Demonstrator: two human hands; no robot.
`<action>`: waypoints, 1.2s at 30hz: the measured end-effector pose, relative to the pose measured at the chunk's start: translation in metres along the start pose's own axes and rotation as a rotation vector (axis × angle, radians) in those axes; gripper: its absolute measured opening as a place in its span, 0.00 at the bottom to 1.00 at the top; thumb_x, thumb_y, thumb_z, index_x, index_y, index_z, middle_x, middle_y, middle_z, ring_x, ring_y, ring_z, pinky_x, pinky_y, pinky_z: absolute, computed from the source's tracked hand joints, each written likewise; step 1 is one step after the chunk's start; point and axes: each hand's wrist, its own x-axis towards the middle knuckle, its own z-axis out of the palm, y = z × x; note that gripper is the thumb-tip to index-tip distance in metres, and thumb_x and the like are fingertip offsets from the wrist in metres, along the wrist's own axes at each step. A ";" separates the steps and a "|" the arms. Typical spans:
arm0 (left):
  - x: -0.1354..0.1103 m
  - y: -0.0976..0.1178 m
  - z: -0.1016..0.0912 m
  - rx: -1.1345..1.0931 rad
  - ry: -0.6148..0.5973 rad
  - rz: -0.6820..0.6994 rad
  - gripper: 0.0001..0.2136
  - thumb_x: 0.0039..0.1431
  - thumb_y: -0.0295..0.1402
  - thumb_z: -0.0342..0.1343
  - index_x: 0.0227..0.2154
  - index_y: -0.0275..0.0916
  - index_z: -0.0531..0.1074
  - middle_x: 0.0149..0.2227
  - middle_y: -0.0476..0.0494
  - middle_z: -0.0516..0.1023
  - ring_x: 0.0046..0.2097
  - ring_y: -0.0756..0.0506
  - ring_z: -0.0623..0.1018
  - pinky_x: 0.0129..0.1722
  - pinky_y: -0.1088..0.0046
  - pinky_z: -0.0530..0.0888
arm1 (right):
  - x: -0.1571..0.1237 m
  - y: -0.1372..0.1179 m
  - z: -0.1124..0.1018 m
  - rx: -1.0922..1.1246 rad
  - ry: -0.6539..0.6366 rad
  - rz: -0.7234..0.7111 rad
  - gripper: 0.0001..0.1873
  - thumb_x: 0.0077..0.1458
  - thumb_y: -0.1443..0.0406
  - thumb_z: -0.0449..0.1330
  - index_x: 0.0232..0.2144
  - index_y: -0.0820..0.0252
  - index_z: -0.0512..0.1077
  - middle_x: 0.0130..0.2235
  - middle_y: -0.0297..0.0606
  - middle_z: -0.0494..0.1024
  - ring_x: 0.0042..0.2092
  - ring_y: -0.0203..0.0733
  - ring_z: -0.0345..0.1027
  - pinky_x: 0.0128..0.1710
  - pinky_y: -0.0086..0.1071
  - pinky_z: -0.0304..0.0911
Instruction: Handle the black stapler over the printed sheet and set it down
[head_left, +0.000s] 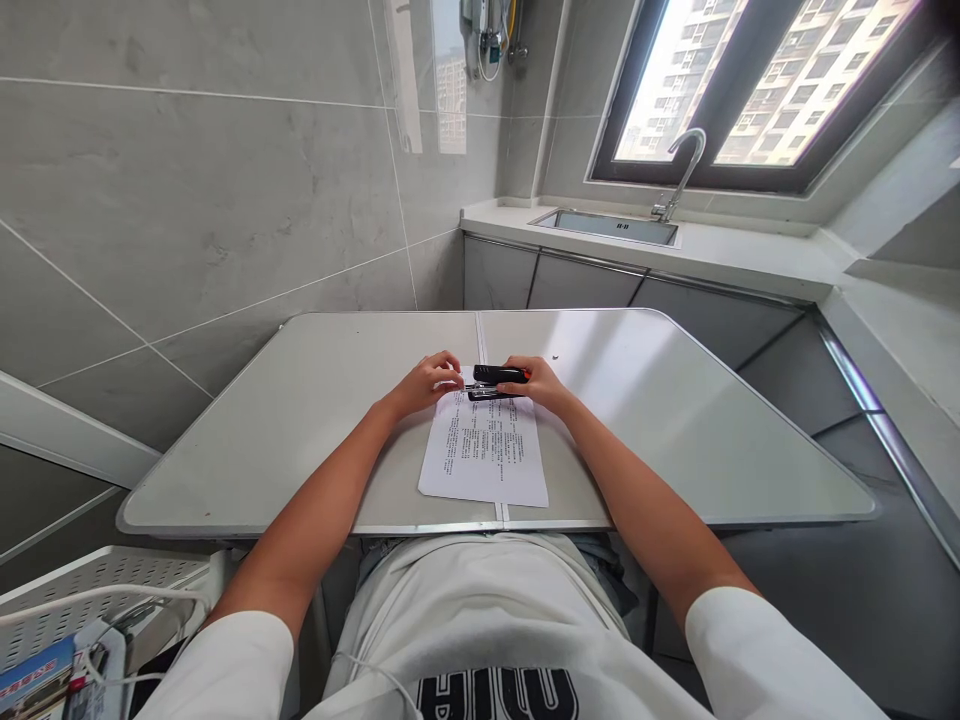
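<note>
A black stapler (486, 375) lies across the top end of a printed sheet of paper (487, 450), its upper arm lifted away from the silver metal part below. My right hand (538, 382) is wrapped around the stapler's right end, where a bit of orange shows. My left hand (433, 380) is at the stapler's left end, fingertips curled and pressed together close to the metal part. What those fingertips hold, if anything, is too small to make out. The paper lies flat, its near edge toward me.
The sheet rests on a pale folding table (300, 430) with a centre seam. A tiny dark bit (555, 357) lies beyond my right hand. A white basket (112, 570) with boxes and cables stands at lower left. Behind the table are a counter, a sink (607, 226) and a faucet (684, 170).
</note>
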 end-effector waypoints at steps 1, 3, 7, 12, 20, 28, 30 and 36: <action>0.000 0.000 0.000 -0.010 0.007 0.009 0.10 0.72 0.37 0.57 0.37 0.43 0.81 0.48 0.40 0.73 0.42 0.47 0.76 0.47 0.63 0.77 | 0.000 0.000 0.000 0.008 -0.004 0.008 0.21 0.47 0.49 0.75 0.31 0.58 0.77 0.30 0.32 0.71 0.34 0.40 0.62 0.34 0.34 0.54; 0.000 0.002 0.000 -0.029 0.022 0.018 0.10 0.72 0.37 0.56 0.36 0.43 0.81 0.49 0.40 0.71 0.41 0.47 0.75 0.45 0.64 0.77 | 0.000 0.000 0.001 0.029 -0.006 0.018 0.20 0.47 0.50 0.74 0.31 0.58 0.77 0.29 0.32 0.71 0.34 0.40 0.62 0.34 0.34 0.54; 0.001 0.009 0.000 -0.041 0.046 0.005 0.09 0.71 0.36 0.57 0.37 0.42 0.80 0.49 0.40 0.69 0.40 0.48 0.74 0.44 0.64 0.78 | 0.000 0.000 0.004 0.075 -0.007 0.026 0.20 0.47 0.50 0.74 0.31 0.58 0.77 0.29 0.31 0.70 0.33 0.39 0.61 0.34 0.33 0.53; 0.003 0.013 0.002 -0.044 0.044 0.010 0.09 0.72 0.33 0.56 0.36 0.42 0.79 0.51 0.41 0.67 0.41 0.48 0.74 0.45 0.64 0.78 | 0.000 0.001 0.008 0.094 -0.026 0.031 0.21 0.46 0.50 0.75 0.31 0.58 0.76 0.28 0.30 0.68 0.33 0.39 0.60 0.34 0.33 0.52; 0.002 0.009 0.006 -0.085 0.062 0.017 0.06 0.71 0.31 0.57 0.37 0.41 0.78 0.50 0.41 0.67 0.39 0.49 0.74 0.41 0.66 0.77 | -0.001 -0.002 0.012 0.149 -0.020 0.028 0.21 0.46 0.51 0.75 0.30 0.58 0.74 0.28 0.30 0.67 0.33 0.38 0.59 0.33 0.33 0.50; 0.002 0.009 0.008 -0.096 0.067 0.029 0.06 0.71 0.31 0.56 0.37 0.41 0.77 0.49 0.41 0.68 0.38 0.49 0.73 0.40 0.66 0.77 | -0.001 -0.001 0.014 0.173 -0.015 0.010 0.21 0.46 0.51 0.75 0.30 0.59 0.74 0.29 0.30 0.67 0.33 0.38 0.59 0.34 0.33 0.52; 0.002 0.009 0.009 -0.115 0.066 0.029 0.07 0.72 0.32 0.56 0.37 0.41 0.76 0.49 0.41 0.68 0.39 0.49 0.73 0.41 0.66 0.76 | 0.000 -0.002 0.015 0.164 -0.011 0.008 0.21 0.45 0.51 0.75 0.29 0.58 0.74 0.29 0.30 0.67 0.33 0.38 0.59 0.34 0.33 0.52; 0.003 0.014 0.006 -0.167 0.070 -0.046 0.04 0.70 0.35 0.59 0.41 0.42 0.70 0.46 0.43 0.70 0.38 0.48 0.73 0.42 0.65 0.76 | -0.001 -0.004 0.016 0.176 -0.021 0.019 0.22 0.45 0.50 0.75 0.29 0.58 0.73 0.28 0.30 0.67 0.32 0.38 0.59 0.33 0.33 0.52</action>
